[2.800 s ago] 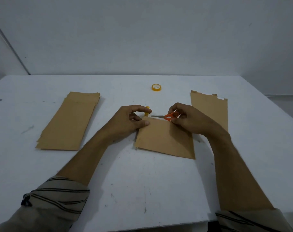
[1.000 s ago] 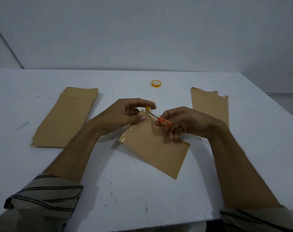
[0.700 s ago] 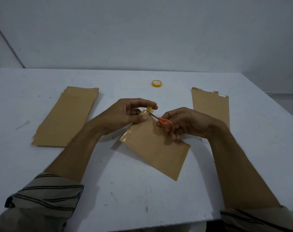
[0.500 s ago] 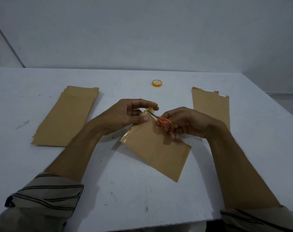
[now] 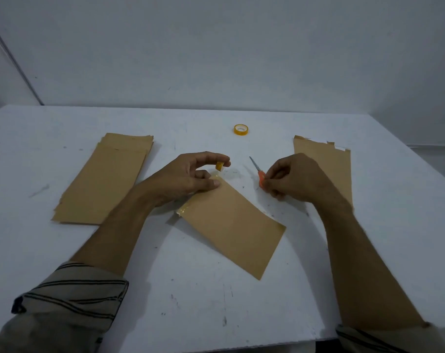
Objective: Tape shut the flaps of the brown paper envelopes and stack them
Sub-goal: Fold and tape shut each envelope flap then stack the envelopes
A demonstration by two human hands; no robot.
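Hands work on either side of the middle envelope [image 5: 231, 222], which lies slantwise at the centre of the table [image 5: 190, 314]. At nine o'clock from it sits the left pile [image 5: 104, 179] of brown envelopes, with nothing touching it.

Next comes the left hand [image 5: 188, 178]. Its fingers are curled and pinch a small tape roll [image 5: 219, 165], while the thumb presses the envelope's far corner flat. Glossy clear tape [image 5: 184, 208] runs along the envelope's upper-left edge, which I take to be the flap. A crinkled bit of it seems to trail onto the table just past the pinned corner.

At twelve o'clock, well apart, a spare roll [image 5: 241, 129] lies flat.

At two o'clock the right hand [image 5: 296, 178] is curled round the orange handle of the scissors [image 5: 257, 169]. The blades point toward eleven o'clock and sit apart from the tape. Behind that wrist, at about three o'clock, lies the right pile [image 5: 325, 161], whose far edge is ragged with pale scraps.

The step in hand is sealing this one envelope, and with the blades clear the strip looks already cut. The next move calls for rubbing the loose end down, putting the scissors and roll aside, and sliding the envelope squarely onto the finished pile. That is probably the right one, though I cannot be sure.

No brand, label or writing is legible on the rolls, scissors or paper.
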